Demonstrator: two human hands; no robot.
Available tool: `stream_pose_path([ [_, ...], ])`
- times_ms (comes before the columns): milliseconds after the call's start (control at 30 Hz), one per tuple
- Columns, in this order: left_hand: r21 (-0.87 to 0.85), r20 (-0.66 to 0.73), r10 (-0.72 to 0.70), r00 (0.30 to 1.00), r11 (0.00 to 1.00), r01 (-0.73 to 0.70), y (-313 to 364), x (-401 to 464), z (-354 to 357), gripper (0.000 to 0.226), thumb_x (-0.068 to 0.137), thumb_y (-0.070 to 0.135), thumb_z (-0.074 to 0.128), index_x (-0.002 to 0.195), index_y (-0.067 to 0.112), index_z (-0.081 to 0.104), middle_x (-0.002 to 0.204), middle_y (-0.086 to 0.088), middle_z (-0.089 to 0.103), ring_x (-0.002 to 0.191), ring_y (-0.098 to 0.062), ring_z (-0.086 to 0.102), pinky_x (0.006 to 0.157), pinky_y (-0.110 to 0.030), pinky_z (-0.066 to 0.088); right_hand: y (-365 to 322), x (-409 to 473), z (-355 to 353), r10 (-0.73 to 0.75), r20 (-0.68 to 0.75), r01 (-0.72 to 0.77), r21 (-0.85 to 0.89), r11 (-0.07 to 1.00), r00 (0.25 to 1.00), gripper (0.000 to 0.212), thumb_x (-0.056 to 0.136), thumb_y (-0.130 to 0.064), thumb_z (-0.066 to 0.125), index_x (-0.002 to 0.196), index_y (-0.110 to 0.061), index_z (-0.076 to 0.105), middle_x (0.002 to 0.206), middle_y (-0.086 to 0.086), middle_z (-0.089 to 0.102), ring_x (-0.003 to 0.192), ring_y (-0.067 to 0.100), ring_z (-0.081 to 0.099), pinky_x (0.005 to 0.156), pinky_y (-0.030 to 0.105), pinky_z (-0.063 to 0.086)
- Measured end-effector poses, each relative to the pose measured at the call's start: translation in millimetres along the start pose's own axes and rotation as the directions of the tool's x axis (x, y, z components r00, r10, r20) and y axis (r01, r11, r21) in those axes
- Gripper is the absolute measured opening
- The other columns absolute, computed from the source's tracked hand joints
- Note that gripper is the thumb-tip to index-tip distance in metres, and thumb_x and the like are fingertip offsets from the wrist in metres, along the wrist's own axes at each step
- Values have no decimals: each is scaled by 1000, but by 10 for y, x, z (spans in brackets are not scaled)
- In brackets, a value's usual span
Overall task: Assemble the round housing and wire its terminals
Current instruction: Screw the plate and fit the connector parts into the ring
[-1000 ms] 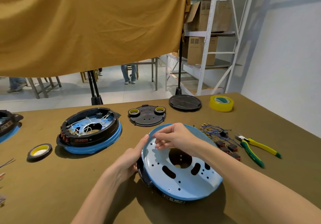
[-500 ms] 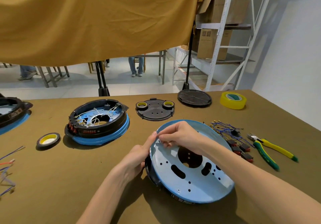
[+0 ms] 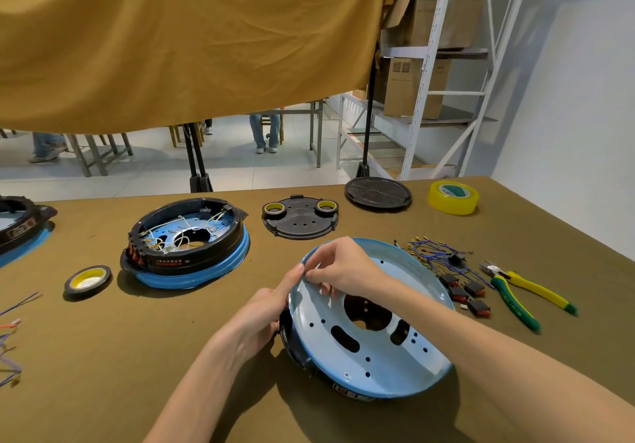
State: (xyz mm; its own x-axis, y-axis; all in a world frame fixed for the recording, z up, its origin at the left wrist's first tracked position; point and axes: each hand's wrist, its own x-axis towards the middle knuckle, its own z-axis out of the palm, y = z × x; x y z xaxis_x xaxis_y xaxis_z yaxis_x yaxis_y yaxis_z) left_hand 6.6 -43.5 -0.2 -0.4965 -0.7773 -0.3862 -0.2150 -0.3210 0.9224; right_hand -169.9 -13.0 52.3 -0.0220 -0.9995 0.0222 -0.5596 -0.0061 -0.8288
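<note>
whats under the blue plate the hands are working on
A black housing ring shows below the tilted blue plate along its left and near edge. The plate covers the ring's interior, so any wiring there is unseen.

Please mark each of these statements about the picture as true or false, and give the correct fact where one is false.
1. Both hands are on the light blue round plate. True: the left hand holds its left edge, and the right hand pinches something small at its upper rim; what it pinches is too small to tell.
2. The green and yellow pliers lie left of this plate. False: they lie to its right.
3. The yellow tape roll sits near the far right corner of the table. True.
4. The other housing with white wires inside is held in a hand. False: it rests on the table, untouched.
</note>
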Motion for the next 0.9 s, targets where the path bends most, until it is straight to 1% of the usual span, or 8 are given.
stream_pose_path([
  [133,28,-20,7,1000,1000,-7,0,4,-1,77,74,81,59,109,14,76,101,-1,80,100,-17,75,107,-42,47,37,-15,-9,-29,24,30,-49,998,999,5,93,-12,72,93,-14,77,70,11,75,50,13,65,47,25,54],
  [233,40,-3,11,1000,999,-11,-7,12,0,79,74,82,60,110,13,76,103,-3,80,99,-17,75,105,-40,49,65,-40,4,-89,14,90,-219,972,996,8,94,-23,71,89,-19,74,68,-4,71,52,6,63,49,17,48],
  [300,38,-6,13,1000,999,-13,-15,14,-3,80,74,82,60,109,11,76,104,-5,79,100,-19,75,105,-42,50,70,-50,13,-155,-10,142,-343,929,988,11,93,-31,72,85,-24,68,71,-12,64,60,0,59,52,13,41],
  [433,35,-15,19,1000,999,-19,-38,16,-13,79,76,81,60,106,10,77,103,-7,79,102,-22,75,106,-43,50,93,-64,-5,-211,25,209,-293,933,977,6,92,-27,71,98,-25,70,77,-11,63,69,-2,56,59,15,43],
  [533,43,-33,22,999,999,-20,-43,18,-2,79,75,82,59,106,12,77,102,-4,80,103,-20,74,105,-41,51,115,-69,8,-240,5,231,-292,928,971,5,93,-21,68,93,-25,72,77,-11,63,69,0,56,60,18,46],
  [667,39,-19,25,1000,999,-24,-46,6,-10,82,70,83,61,106,12,78,102,-5,80,99,-19,76,103,-40,52,120,-44,25,-212,11,207,-278,938,977,3,92,-23,70,94,-24,70,77,-9,65,67,1,58,60,21,49],
  [800,32,-6,34,999,999,-34,-50,3,-11,83,68,83,62,108,11,77,104,-5,79,100,-19,75,105,-40,52,110,-33,3,-213,57,220,-292,931,975,7,93,-24,70,96,-24,76,82,-8,69,72,2,60,62,18,51],
  [900,25,-6,32,999,999,-32,-51,5,-19,82,70,82,62,109,10,77,105,-6,79,102,-20,75,106,-41,51,107,-25,15,-222,37,223,-287,931,974,5,91,-24,72,93,-24,77,79,-7,69,71,5,60,62,23,52],
])
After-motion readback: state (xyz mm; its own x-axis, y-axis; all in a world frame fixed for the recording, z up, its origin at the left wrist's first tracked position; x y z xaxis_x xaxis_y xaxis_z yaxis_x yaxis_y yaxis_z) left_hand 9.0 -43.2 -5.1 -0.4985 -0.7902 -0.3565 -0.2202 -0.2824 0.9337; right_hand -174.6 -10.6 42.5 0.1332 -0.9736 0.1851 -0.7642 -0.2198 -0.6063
